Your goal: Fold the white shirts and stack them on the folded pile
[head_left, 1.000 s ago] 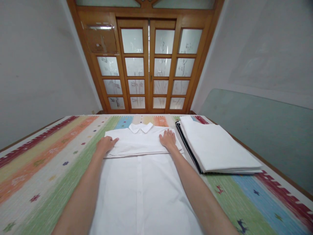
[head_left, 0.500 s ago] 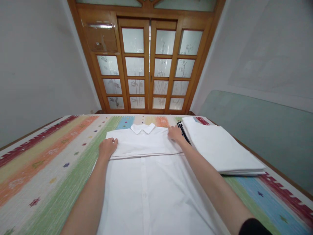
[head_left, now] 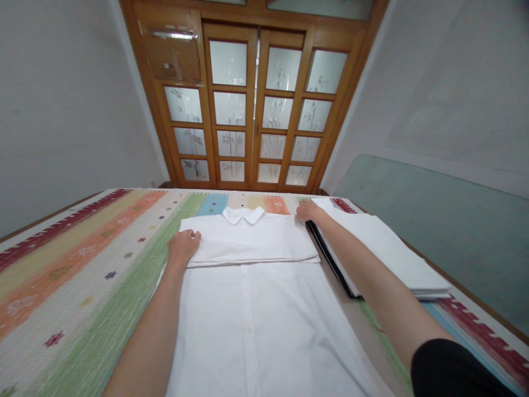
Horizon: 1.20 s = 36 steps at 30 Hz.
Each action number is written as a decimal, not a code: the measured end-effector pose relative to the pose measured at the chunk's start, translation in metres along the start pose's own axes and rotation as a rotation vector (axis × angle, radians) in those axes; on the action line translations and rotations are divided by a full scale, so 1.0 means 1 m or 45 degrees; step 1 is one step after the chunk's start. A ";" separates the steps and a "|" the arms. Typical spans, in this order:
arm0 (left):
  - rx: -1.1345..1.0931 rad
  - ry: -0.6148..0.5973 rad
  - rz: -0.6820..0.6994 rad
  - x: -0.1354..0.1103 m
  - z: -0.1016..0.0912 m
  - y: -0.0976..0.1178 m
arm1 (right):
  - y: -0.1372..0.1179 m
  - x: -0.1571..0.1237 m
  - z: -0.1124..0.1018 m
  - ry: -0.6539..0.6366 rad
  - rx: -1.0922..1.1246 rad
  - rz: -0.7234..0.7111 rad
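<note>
A white collared shirt (head_left: 264, 320) lies front up along the bed, its button strip running down the middle. Across its upper part, just below the collar, sits a folded white layer (head_left: 248, 240) with a straight lower edge. My left hand (head_left: 184, 246) is closed at the left side of this layer, fingers curled on the cloth. At the upper right corner, my right hand (head_left: 306, 212) pinches the shirt's edge, fingertips partly hidden. Beside it, partly under my right forearm, rests a stack of folded white cloth (head_left: 384, 248) with a black strip (head_left: 330, 259) along its left side.
A striped, multicoloured bedspread (head_left: 95, 275) covers the bed. A pale green headboard-like panel (head_left: 433, 215) stands along the right. Beyond the far edge are wooden doors (head_left: 254, 110) with frosted panes, between plain walls.
My right hand has moved right and slightly away from me, and the folded layer's right side reaches farther right. More of the black strip shows. My left hand has stayed nearly in place.
</note>
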<state>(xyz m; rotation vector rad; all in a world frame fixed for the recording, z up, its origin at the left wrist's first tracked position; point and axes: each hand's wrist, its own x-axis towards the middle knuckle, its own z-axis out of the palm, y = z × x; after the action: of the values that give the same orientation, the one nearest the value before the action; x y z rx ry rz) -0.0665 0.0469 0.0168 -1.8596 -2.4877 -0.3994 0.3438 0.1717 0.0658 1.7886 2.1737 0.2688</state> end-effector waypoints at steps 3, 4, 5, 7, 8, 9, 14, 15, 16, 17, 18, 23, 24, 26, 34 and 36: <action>-0.003 -0.001 -0.002 0.000 0.001 0.000 | -0.004 -0.003 0.006 0.035 -0.047 -0.009; -0.004 0.000 -0.001 -0.001 0.002 0.000 | -0.006 -0.005 0.008 0.046 -0.064 -0.013; -0.005 -0.002 -0.002 -0.001 0.002 0.001 | -0.007 -0.007 0.010 0.058 -0.080 -0.017; -0.010 -0.002 -0.010 -0.001 0.001 0.001 | -0.010 -0.012 0.011 0.084 -0.111 -0.024; -0.016 -0.002 -0.014 -0.001 0.000 0.001 | -0.010 -0.015 0.011 0.099 -0.125 -0.025; -0.023 -0.007 -0.017 0.000 -0.003 0.000 | -0.010 -0.017 0.011 0.113 -0.137 -0.024; -0.202 -0.223 0.021 0.010 -0.031 -0.018 | -0.010 -0.026 0.010 0.153 -0.173 -0.006; -0.284 -0.270 0.016 0.011 -0.037 -0.023 | -0.010 -0.027 0.010 0.155 -0.177 -0.004; -0.371 -0.305 -0.007 0.011 -0.042 -0.029 | -0.011 -0.027 0.011 0.157 -0.180 -0.001; -0.460 -0.334 -0.046 0.009 -0.046 -0.033 | -0.012 -0.028 0.011 0.160 -0.180 0.004; -0.547 -0.365 -0.089 0.007 -0.048 -0.038 | -0.013 -0.028 0.012 0.162 -0.179 0.011; -0.892 -0.441 -0.262 -0.010 -0.046 -0.047 | -0.019 -0.029 0.019 0.166 -0.141 0.058; -0.932 -0.419 -0.288 -0.013 -0.045 -0.048 | -0.020 -0.029 0.020 0.171 -0.130 0.063; -0.958 -0.351 -0.299 -0.018 -0.042 -0.050 | -0.022 -0.030 0.022 0.182 -0.108 0.071; -0.442 -0.220 -0.120 -0.026 -0.037 -0.051 | -0.031 -0.044 0.020 0.222 -0.029 0.095; -0.358 -0.189 -0.080 -0.025 -0.034 -0.052 | -0.033 -0.049 0.019 0.244 -0.011 0.091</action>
<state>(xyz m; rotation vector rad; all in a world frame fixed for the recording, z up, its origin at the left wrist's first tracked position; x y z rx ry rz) -0.1137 0.0029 0.0357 -1.9760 -2.7151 -0.6688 0.3289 0.1159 0.0427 1.9082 2.2330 0.4838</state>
